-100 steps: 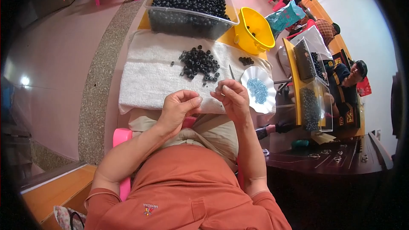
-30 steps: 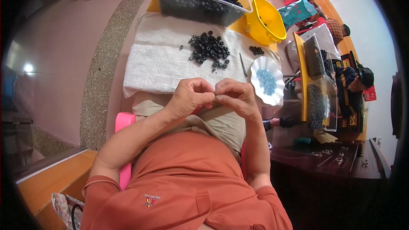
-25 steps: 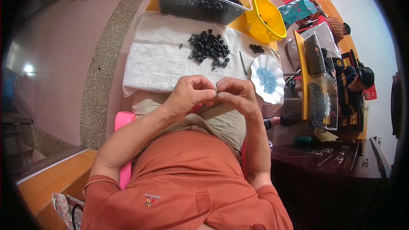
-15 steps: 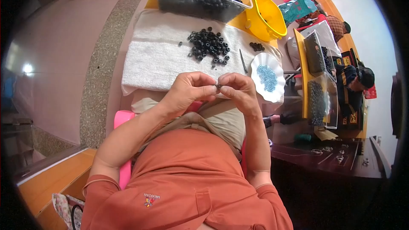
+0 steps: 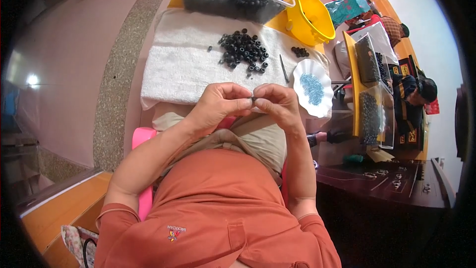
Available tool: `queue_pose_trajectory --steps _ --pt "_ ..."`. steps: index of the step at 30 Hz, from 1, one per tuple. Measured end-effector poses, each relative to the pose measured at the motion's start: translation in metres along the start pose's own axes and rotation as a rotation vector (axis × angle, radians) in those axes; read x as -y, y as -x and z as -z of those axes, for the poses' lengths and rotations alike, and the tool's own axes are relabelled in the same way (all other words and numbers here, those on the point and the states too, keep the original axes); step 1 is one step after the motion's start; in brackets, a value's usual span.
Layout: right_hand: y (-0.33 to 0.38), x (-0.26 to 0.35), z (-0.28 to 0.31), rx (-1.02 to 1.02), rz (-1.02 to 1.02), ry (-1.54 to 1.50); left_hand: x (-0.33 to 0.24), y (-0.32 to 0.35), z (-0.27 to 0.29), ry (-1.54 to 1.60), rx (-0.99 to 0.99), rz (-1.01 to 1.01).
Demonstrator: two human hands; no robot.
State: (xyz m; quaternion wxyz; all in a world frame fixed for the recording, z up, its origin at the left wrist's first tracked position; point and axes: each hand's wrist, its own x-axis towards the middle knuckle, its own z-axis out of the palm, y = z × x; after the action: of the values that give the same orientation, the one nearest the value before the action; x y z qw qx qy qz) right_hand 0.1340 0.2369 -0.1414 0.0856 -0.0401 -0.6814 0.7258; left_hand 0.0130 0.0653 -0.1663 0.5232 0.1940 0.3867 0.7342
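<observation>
Between my fingertips, over my lap at the near edge of the towel, is a small black ring-like piece, mostly covered by the fingers. My left hand pinches it from the left with thumb and forefinger. From the right my right hand pinches the same piece. Beyond my hands a loose pile of black ring-like pieces lies on the white towel. To the right sits a white scalloped dish with tiny pale-blue bits. A slim dark pointed tool rests beside it.
A clear bin full of black pieces stands at the back, with a yellow bucket to its right. A smaller cluster of dark pieces lies near the bucket. Further right are clear boxes on another table and several other people.
The small piece has turned slightly between my fingertips and shows darker now. Both hands stay in nearly the same place.
</observation>
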Motion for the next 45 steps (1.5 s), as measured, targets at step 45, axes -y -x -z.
queue_pose_trajectory --steps 45 --pt "-0.002 -0.008 0.002 0.041 0.085 0.106 -0.003 0.0 0.003 -0.041 -0.011 -0.017"
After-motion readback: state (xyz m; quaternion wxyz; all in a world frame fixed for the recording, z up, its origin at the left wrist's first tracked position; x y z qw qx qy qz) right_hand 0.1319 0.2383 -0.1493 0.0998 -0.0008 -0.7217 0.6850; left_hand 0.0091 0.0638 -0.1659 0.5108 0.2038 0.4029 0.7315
